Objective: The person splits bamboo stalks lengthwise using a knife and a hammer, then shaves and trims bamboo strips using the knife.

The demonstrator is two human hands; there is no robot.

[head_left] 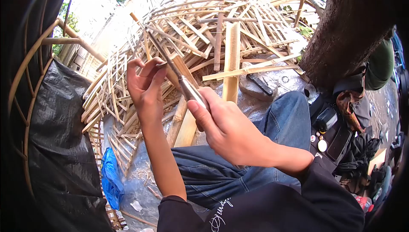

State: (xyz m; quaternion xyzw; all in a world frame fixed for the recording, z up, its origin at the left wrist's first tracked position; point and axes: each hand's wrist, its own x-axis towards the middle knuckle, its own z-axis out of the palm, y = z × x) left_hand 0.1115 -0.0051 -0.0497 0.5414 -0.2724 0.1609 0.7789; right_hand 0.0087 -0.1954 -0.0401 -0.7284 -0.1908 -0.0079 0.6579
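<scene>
My right hand (228, 130) is wrapped round the handle of a knife (187, 88), whose long, narrow dark blade points up and to the left. Close beside the blade is my left hand (147, 89), its fingers curled together. Something small and pale shows at its fingertips, too small to name. Just behind the blade stands a short piece of split bamboo (184, 69); whether the left hand touches it cannot be seen. Below, a bamboo pole (175, 123) and a flat split length (186, 127) lean near my legs.
A large heap of split bamboo strips (183, 32) spreads ahead. A tree trunk (341, 32) rises at right. A dark-handled tool (260, 84) lies on a stone block (251, 93). Black sheeting (59, 125) hangs at left above a blue plastic bag (111, 176). A phone (340, 144) lies at right.
</scene>
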